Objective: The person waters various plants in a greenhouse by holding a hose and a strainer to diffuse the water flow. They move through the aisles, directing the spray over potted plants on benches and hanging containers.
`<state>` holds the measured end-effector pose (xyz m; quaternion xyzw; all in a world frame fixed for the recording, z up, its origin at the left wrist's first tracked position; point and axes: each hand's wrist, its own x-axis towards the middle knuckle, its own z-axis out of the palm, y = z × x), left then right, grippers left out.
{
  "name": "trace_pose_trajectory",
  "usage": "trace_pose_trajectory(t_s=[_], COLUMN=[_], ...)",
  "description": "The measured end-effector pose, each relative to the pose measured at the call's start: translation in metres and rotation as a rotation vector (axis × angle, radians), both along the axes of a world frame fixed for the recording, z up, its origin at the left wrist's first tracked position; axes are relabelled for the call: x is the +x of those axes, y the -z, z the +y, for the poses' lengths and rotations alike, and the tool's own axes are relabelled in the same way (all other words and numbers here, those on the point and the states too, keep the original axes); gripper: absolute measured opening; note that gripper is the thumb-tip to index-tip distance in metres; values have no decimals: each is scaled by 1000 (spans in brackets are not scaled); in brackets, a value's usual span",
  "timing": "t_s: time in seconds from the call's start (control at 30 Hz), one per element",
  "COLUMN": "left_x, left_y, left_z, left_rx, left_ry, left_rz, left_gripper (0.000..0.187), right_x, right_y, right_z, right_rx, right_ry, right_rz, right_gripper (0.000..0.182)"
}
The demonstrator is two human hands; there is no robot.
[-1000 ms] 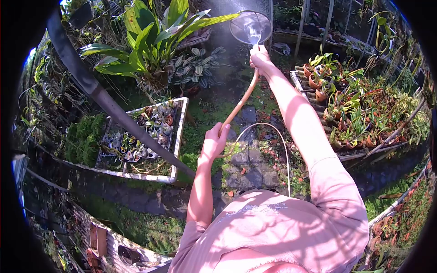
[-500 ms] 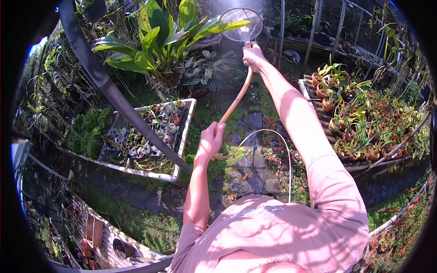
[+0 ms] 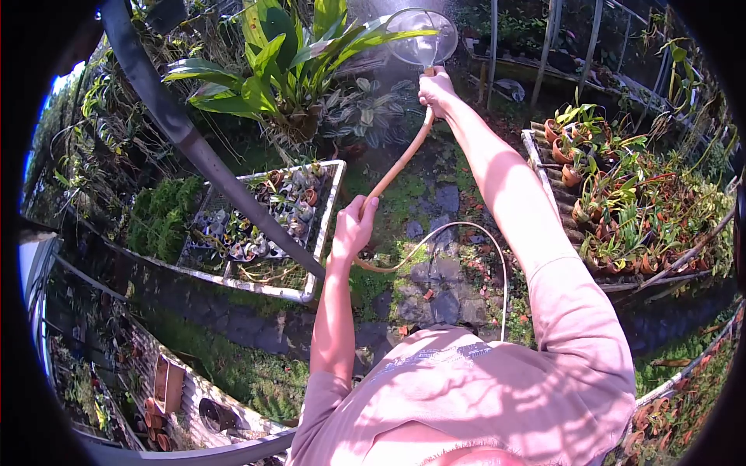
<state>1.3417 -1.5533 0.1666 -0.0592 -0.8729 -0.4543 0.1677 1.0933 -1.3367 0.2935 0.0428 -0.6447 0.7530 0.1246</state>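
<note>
Stretched far forward, my right hand (image 3: 437, 91) is closed around the hose end, just behind a round, wide sprinkler head (image 3: 422, 43). Fine water spray spreads from the head at the top of the view. My left hand (image 3: 353, 227) grips the orange-tan garden hose (image 3: 398, 165) lower down, near the middle. Behind that hand the hose loops over the path and back toward my body. A large plant with broad green leaves (image 3: 268, 74) stands just left of the sprinkler head, and one long leaf overlaps it in this view.
At left, a white-framed mesh bench (image 3: 336, 194) holds small potted plants, with a dark pole (image 3: 198, 147) crossing over it. On the right is a bench crowded with potted plants (image 3: 622, 210). A mossy stone path (image 3: 443, 272) runs between them. Clay pots (image 3: 155, 419) sit at lower left.
The view has shifted slightly, so the benches and path sit a little differently. Both hands keep their hold on the hose, and the spray continues.
</note>
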Motion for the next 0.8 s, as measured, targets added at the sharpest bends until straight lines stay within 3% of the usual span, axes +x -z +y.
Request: trace_pose_trajectory(t_s=[0.17,0.27,0.37,0.43,0.6,0.7,0.8], left_x=[-3,-5,-2,-7,-14,-17,-22], left_y=[0,2,-5,-1,-14,-19,-15], left_z=[-3,2,20,30,66,91,107], left_rx=[-2,-51,-98,-84,-98,-66,-62], left_ry=[0,11,-11,6,70,18,-5], left_rz=[7,43,-76,-68,-86,-109,-124], left_gripper=[34,36,36,34,32,31,32], right_x=[0,-17,-14,-5,-28,-43,-55], right_y=[5,13,13,2,7,10,8], right_z=[2,6,15,20,60,71,80], right_rx=[-53,-51,8,98,151,162,263], right_ry=[-79,-172,-155,-68,-170,-82,-204], right_rz=[-29,-29,-15,-45,-102,-64,-62], right_gripper=[24,32,30,28,31,25,27])
